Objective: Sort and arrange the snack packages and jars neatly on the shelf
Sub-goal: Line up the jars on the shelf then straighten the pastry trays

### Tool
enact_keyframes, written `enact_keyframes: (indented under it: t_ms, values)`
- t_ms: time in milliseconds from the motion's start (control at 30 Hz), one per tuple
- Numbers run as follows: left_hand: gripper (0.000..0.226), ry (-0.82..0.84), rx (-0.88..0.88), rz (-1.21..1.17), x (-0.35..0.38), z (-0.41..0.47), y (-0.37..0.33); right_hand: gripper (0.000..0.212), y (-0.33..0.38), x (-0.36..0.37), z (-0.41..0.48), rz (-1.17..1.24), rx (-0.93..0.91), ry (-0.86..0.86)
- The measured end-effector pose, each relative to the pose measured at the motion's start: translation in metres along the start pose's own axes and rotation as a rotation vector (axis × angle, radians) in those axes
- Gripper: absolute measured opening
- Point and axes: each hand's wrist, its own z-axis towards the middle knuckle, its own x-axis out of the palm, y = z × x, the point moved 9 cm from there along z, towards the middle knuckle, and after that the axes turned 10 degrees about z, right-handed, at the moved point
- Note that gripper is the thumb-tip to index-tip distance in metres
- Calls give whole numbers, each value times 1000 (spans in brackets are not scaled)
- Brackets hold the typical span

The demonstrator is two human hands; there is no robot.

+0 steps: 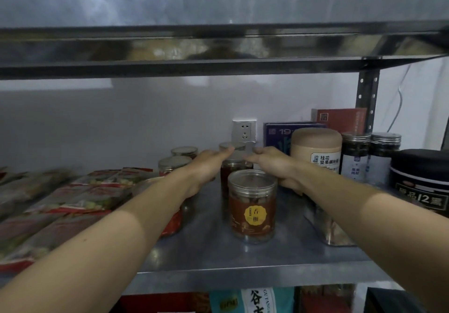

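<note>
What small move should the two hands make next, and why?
Probably close both hands on the middle jar and nudge it into line. The left hand and right hand flank it, open, and it stands just behind the front jar, seemingly offset slightly to the left.

Illumination dim, cool and even. The yellow-labelled jar (252, 205) is the sharpest item, its label legible. Left of the jar, the snack packets (73, 191) are smeared by blur. Above it, the upper shelf (218, 9) shows a pale sheen on its front face and murky reflections beneath. In front of the jar, the forearms (102, 252) catch the most light. Shelf edges bow near the frame borders.
</note>
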Motion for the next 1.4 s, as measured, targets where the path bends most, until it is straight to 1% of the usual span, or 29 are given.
enact_keyframes:
  t_ms: [33,100,133,233,300,333,400,433,567,667,733,800,867,900,967,1000,1033,1067,1100,1133,1200,1233,1267,1300,1333,1400]
  values:
    - [64,-48,0,-15,-2,-6,0,60,0,-4,0,41,-18,-42]
    - [62,-123,-3,-99,-2,-20,3,57,-2,-12,-6,186,-66,-122]
    - [61,-135,-7,-152,0,-28,7,56,-7,-14,-10,250,-79,-154]
    - [60,-108,8,-274,16,-49,18,66,-39,-11,-28,372,-34,-209]
    - [60,-77,17,-310,26,-60,26,69,-55,1,-41,453,-21,-202]
    - [60,-62,17,-313,31,-63,31,64,-61,6,-44,484,-28,-205]
    - [58,-1,34,-322,43,-69,37,46,-66,12,-52,525,-55,-244]
    - [59,29,45,-326,47,-72,38,42,-66,14,-54,537,-70,-267]
    - [62,62,59,-361,49,-77,44,52,-58,27,-58,516,-124,-197]
    - [63,79,72,-378,48,-77,44,48,-57,27,-59,509,-143,-200]
    - [59,90,86,-367,48,-79,42,52,-56,28,-60,484,-155,-192]
    - [62,104,91,-358,49,-81,41,54,-55,29,-60,486,-160,-191]
    - [64,108,88,-349,49,-83,40,49,-53,29,-64,483,-161,-203]
    - [60,98,87,-345,48,-83,40,47,-52,29,-64,479,-171,-207]
    - [48,35,129,-308,42,-87,36,53,-49,22,-66,433,-243,-249]
    - [41,-24,167,-254,35,-94,31,61,-48,13,-69,387,-320,-328]
    - [35,-92,214,-179,26,-104,25,69,-43,1,-78,338,-433,-455]
    - [32,-157,276,-99,18,-114,18,69,-35,-9,-95,291,-586,-574]
    - [35,-225,343,-28,12,-128,12,61,-25,-13,-116,239,-759,-658]
    - [39,-320,402,42,1,-143,10,51,-14,-8,-138,181,-928,-698]
    - [38,-572,490,165,-27,-174,11,36,-1,16,-173,86,-1179,-689]
    - [36,-689,521,201,-44,-187,16,33,2,32,-181,59,-1243,-653]
    - [34,-775,532,215,-59,-197,25,33,5,51,-184,21,-1255,-608]
    - [34,-819,512,212,-72,-201,37,32,8,69,-181,-24,-1213,-563]
    - [39,-820,452,204,-85,-197,52,31,9,86,-171,-53,-1125,-512]
    - [59,-730,250,205,-102,-175,88,37,1,114,-136,-38,-817,-375]
